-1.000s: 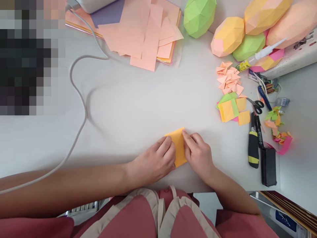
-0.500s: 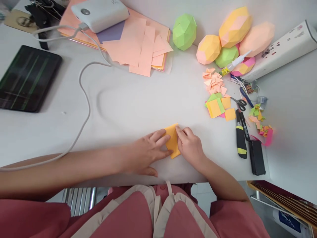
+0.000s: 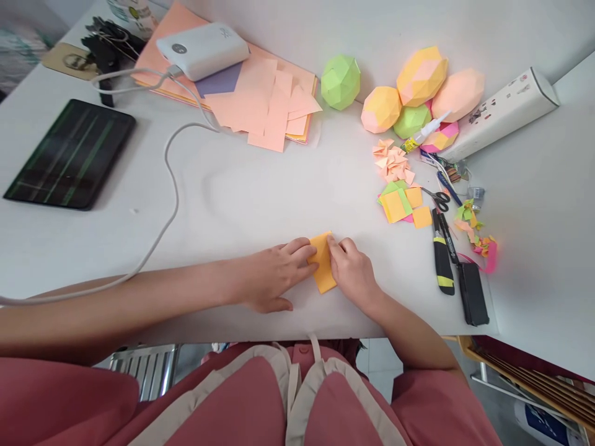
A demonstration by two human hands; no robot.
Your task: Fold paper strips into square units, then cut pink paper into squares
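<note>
Lying askew, the oblong paper (image 3: pixel 324 266) looks yellow-orange.

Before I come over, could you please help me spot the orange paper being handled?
On the white table, look toward the edge nearest the person. The orange paper lies between the left hand and right hand. Unlike the loose orange squares farther right, it is touched by both hands.
</note>
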